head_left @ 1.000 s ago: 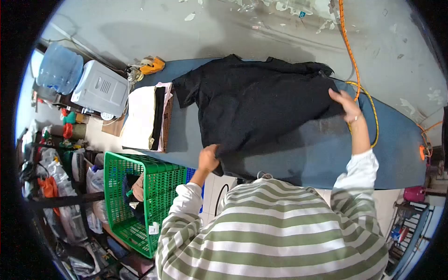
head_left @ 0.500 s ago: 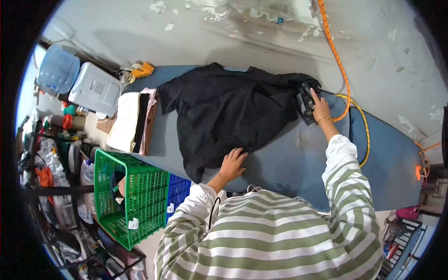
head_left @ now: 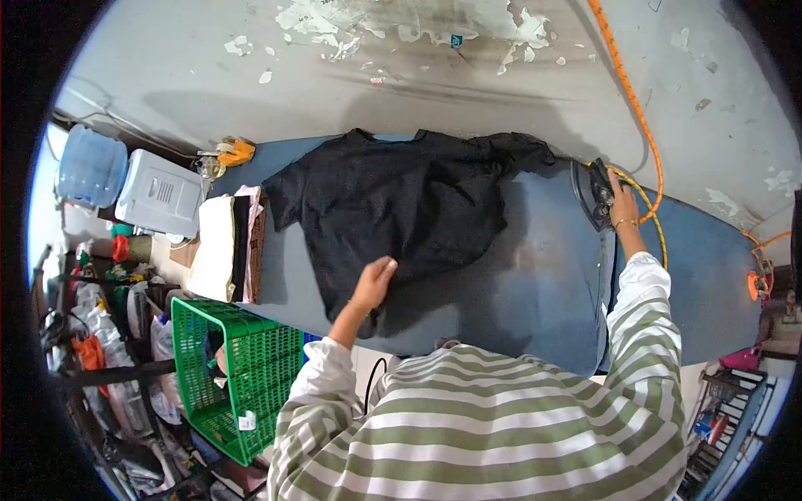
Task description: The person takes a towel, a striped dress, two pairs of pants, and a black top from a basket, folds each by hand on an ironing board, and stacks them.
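A black T-shirt (head_left: 393, 200) lies spread with folds over the blue-grey ironing table (head_left: 551, 284). My left hand (head_left: 373, 285) is closed over its lower part, with the thumb and fingers pinched on the fabric near the hem; the exact grip is partly hidden. To the right of the shirt, my right hand (head_left: 623, 209) is wrapped round a black iron (head_left: 598, 196). The iron is apart from the shirt, near its right sleeve, and looks tilted with its plate edge toward the left.
An orange hose (head_left: 631, 100) hangs from above, and a yellow cord (head_left: 656, 221) runs beside the iron. Folded clothes (head_left: 219, 250) stack at the table's left end. A green crate (head_left: 251, 334) stands below, and a tape dispenser (head_left: 236, 152) sits by the peeling wall.
My right hand has carried the iron rightward, off the shirt's sleeve. My left hand has gone from lying flat at the hem to closed, farther left. The shirt's right side has shifted left.
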Motion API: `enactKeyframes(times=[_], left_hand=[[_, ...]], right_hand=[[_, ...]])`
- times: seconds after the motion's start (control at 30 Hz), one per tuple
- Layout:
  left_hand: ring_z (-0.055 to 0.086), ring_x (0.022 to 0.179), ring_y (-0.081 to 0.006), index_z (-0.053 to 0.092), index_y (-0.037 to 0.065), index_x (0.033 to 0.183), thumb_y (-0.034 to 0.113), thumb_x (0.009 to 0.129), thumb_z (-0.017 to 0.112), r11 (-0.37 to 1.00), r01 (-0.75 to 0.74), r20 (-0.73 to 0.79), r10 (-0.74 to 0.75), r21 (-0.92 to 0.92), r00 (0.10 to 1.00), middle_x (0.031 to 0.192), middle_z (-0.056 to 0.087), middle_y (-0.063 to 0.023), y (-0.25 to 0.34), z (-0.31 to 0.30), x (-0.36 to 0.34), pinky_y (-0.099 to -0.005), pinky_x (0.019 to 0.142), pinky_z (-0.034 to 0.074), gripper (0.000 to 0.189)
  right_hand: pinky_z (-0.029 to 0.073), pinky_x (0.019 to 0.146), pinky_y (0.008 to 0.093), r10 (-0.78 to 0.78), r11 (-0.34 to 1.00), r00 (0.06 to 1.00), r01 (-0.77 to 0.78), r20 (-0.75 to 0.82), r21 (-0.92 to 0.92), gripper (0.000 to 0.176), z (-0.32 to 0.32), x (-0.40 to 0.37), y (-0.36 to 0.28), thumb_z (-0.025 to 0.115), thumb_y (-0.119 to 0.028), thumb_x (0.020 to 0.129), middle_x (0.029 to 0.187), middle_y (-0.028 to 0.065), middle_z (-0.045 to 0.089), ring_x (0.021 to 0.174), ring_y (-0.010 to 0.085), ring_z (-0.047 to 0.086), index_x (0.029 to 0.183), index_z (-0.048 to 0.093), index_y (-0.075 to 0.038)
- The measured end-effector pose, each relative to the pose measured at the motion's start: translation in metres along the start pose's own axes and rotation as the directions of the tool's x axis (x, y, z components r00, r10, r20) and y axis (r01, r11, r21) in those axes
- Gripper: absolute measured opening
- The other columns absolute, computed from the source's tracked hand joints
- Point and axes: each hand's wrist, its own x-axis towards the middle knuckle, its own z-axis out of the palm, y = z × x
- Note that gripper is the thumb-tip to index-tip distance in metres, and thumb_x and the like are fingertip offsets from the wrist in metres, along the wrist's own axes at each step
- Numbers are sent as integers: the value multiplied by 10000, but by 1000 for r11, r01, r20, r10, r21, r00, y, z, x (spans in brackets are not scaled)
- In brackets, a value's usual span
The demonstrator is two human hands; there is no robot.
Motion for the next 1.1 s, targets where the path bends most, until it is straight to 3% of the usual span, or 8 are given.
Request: enactKeyframes(times=[0.1, 0.17, 0.23, 0.3, 0.4, 0.7, 0.87, 1.1], left_hand=[[582, 907, -127, 604, 13, 961, 270, 928, 489, 601, 367, 278, -240, -710, 930, 974, 634, -48, 33, -55, -11, -281, 767, 431, 284], [580, 948, -205, 565, 16, 957, 209, 910, 498, 974, 197, 67, -191, -111, 979, 959, 638, -79, -11, -77, -14, -328, 801, 448, 210], [582, 863, -302, 568, 59, 918, 143, 863, 530, 830, 66, -118, 0, 553, 993, 895, 627, -97, -43, -76, -34, -366, 747, 458, 107], [554, 799, -350, 556, 74, 903, 95, 796, 559, 623, -22, -238, 331, 782, 913, 828, 588, -133, -28, -59, -53, -414, 697, 449, 109], [539, 890, -292, 577, 96, 920, 153, 738, 636, 732, -386, 39, 442, 562, 896, 972, 559, -104, -8, -25, -72, -421, 729, 428, 200], [476, 1084, -269, 578, 129, 1064, 29, 690, 603, 662, -352, 9, 462, 662, 887, 1143, 510, -55, -47, -24, -64, -365, 881, 430, 388], [604, 858, -296, 670, 90, 892, 100, 760, 593, 706, -328, 98, 346, 628, 933, 915, 633, -74, -49, -58, -55, -370, 749, 499, 153], [589, 749, -165, 647, -18, 965, 273, 859, 580, 998, 68, 331, -61, -11, 942, 831, 654, -46, 4, -77, -64, -299, 672, 456, 316]], right_hand=[[323, 987, 491, 73, 997, 997, -73, -8, -13, 768, -23, -19, -33, 602, -19, 759, 1347, 101, 372, 1230, 283, 369, 1391, 273, -306], [323, 988, 487, 4, 998, 993, 4, -121, 63, 728, -15, -44, -52, 613, -49, 762, 1345, 106, 378, 1242, 297, 353, 1379, 300, -277], [324, 986, 476, -89, 981, 991, 105, -102, 165, 584, 3, -74, -72, 639, -114, 759, 1351, 112, 379, 1229, 320, 366, 1293, 428, -222], [322, 989, 470, -141, 953, 987, 158, -82, 260, 520, 17, -114, -98, 656, -146, 750, 1345, 120, 386, 1224, 329, 371, 1240, 490, -207], [330, 987, 453, -124, 917, 990, 88, 69, 388, 431, 25, -180, -133, 660, -163, 747, 1340, 135, 389, 1214, 338, 384, 1163, 551, -186], [414, 901, 394, -165, 800, 976, 47, 144, 599, 306, 13, -284, -163, 641, -150, 764, 1165, 127, 539, 1074, 309, 511, 1069, 608, -143], [462, 814, 321, -93, 606, 956, -168, 279, 778, 223, -12, -322, -197, 616, -109, 798, 964, 93, 646, 891, 203, 598, 1018, 632, -75], [501, 665, 230, -336, 82, 895, -283, 294, 956, 197, -75, -345, -329, 583, -151, 869, 835, 97, 664, 729, 132, 632, 954, 639, 17]])
